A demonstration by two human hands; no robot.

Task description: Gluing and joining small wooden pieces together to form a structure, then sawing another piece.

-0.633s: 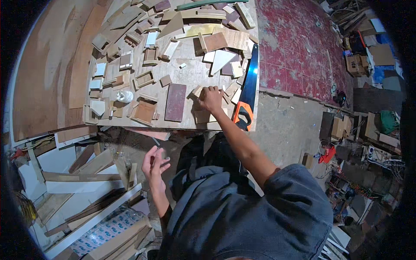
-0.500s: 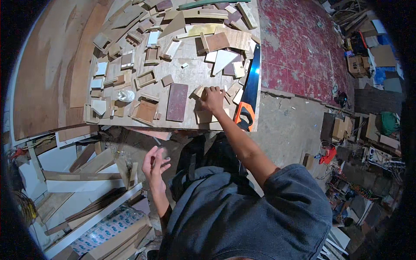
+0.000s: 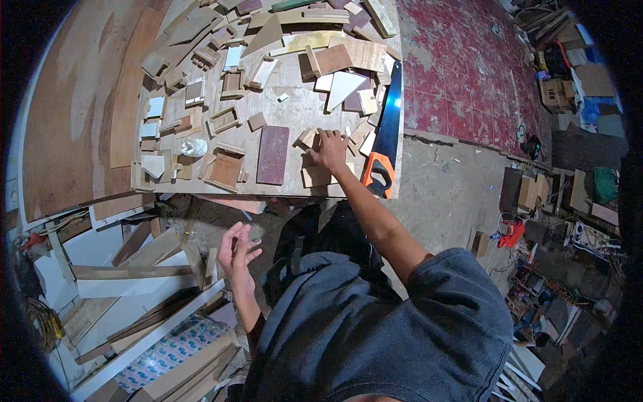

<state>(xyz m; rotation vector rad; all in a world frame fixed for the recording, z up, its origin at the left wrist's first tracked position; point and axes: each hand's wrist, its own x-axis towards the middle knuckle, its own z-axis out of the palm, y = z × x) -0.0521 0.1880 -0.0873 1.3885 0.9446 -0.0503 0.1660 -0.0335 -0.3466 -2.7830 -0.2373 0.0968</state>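
Observation:
My right hand (image 3: 329, 151) reaches over the table with fingers bent down on a small pale wood piece (image 3: 307, 137), partly covered by the hand. Beside it lie a maroon board (image 3: 272, 155), wood offcuts (image 3: 316, 179) and a hand saw with orange handle (image 3: 377, 173). My left hand (image 3: 238, 249) hangs below the table's front edge, palm turned inward, fingers loosely bent and apart; a small grey spot by its fingertips is too small to make out.
The plywood table (image 3: 187, 189) bears several small wooden boxes (image 3: 228, 164) and a crumpled white lump (image 3: 193, 147). Plywood sheets (image 3: 80, 114) stand left, above piled offcuts (image 3: 134, 285). A red tiled surface (image 3: 462, 80) and stacked clutter (image 3: 556, 94) lie right.
My left hand has risen slightly, its fingers a little more spread. My right hand stays on the wood with a slight shift; the view has moved a little.

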